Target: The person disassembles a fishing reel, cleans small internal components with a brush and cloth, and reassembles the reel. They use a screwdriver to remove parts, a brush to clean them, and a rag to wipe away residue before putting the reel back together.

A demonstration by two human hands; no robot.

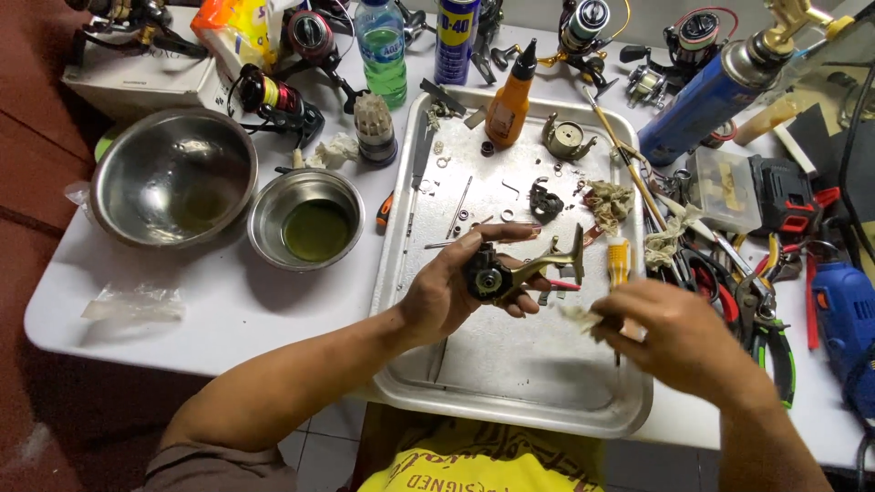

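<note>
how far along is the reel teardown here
Done: the reel looks stripped, with small parts spread on the metal tray. In hand: the left hand holds the reel body; the right hand pinches a scrap of cloth. Left: the loose parts are not yet refitted.

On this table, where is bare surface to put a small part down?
The near half of the metal tray, below the left hand holding the reel body, is bare. So is the white table in front of the two steel bowls. The tray's far half and the tools on the right are crowded.
</note>
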